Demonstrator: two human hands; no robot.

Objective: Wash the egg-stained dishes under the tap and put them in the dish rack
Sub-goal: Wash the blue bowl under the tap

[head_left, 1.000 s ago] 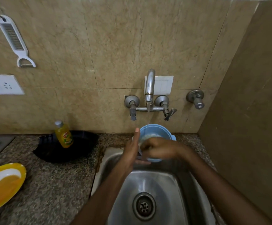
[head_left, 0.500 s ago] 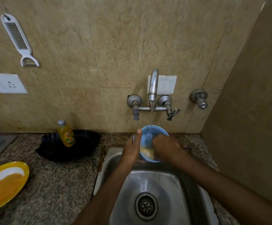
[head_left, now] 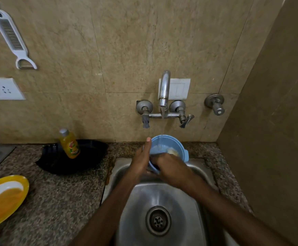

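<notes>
A light blue plastic bowl (head_left: 173, 144) with pale yellow egg residue inside is tilted under the running tap (head_left: 163, 93), above the back of the steel sink (head_left: 194, 226). My left hand (head_left: 141, 159) holds the bowl's left rim, thumb pointing up along it. My right hand (head_left: 171, 168) grips the bowl's near rim with curled fingers. A thin stream of water falls into the bowl. A yellow plate (head_left: 4, 197) smeared with orange egg lies on the counter at the far left.
A black tray (head_left: 91, 157) sits on the granite counter left of the sink, with a yellow dish-soap bottle (head_left: 69, 143) standing in it. A white grater (head_left: 11, 36) and a socket (head_left: 2, 88) are on the wall. A side wall stands close on the right.
My right hand has slid from inside the bowl down to its near rim, uncovering the egg residue. The bowl stays under the water, and my left hand keeps its hold.
</notes>
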